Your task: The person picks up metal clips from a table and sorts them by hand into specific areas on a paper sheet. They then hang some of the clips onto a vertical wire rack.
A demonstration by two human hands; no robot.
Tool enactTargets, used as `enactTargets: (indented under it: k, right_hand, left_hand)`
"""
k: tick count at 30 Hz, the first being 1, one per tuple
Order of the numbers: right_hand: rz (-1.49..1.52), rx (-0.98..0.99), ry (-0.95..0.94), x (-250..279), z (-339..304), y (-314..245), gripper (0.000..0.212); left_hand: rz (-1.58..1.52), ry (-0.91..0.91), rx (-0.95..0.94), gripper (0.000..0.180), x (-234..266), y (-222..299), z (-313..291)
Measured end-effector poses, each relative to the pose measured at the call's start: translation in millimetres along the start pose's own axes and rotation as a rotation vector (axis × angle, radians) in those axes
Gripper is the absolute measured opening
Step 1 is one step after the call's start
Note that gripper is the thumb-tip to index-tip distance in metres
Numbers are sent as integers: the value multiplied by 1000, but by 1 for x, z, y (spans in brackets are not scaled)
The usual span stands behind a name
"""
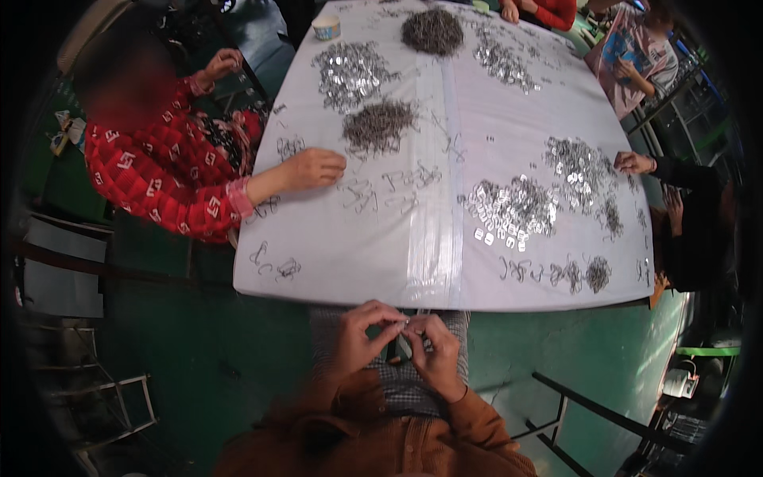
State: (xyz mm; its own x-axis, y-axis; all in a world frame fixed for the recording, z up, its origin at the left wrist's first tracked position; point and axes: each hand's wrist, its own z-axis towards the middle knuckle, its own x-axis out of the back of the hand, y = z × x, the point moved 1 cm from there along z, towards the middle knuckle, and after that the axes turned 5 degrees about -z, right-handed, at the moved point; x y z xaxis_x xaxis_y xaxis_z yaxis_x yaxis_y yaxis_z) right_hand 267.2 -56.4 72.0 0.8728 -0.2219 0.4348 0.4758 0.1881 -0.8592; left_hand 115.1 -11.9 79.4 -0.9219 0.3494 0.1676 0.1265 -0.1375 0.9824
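Observation:
Just off the near edge of the table, above my lap, my left hand [364, 334] and my right hand [435, 351] meet at the fingertips. Both are closed in a pinch on a small metal piece [407, 322], too small to tell its exact shape. To the right on the table lies a pile of shiny flat metal tabs [513, 208] with slots. Nearer the edge is a row of small bent-wire hook clusters [556, 274]. Loose wire hooks [362, 195] are spread left of the middle, below a dense heap of dark wire pieces [380, 126].
A white-covered table [342, 254] fills the middle, with a clear tape strip [433, 254] down it. A co-worker's hand [314, 168] reaches in from the left; another co-worker's hand [633, 163] is at the right edge. A tub [326, 29] stands far left. A dark-legged stool [556, 405] is behind right.

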Motion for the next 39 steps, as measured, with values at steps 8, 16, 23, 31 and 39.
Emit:
enactTargets:
  k: [8,16,23,31,39]
  right_hand:
    - [6,-2,-18,-16,-9,2,14]
    - [200,-53,-53,-9,39,32,10]
    - [-633,132,-125,-90,224,155,16]
    - [-563,402,-161,-84,183,109,17]
    - [556,-321,-127,12,15,12,4]
  left_hand:
    - [-31,66,42,12,5,-6,-17]
    - [58,117,-9,11,18,6,-20]
    - [66,62,-55,14,11,4,-22]
    - [93,136,-8,13,8,3,-37]
    - [-159,161,94,15,-6,-9,-27]
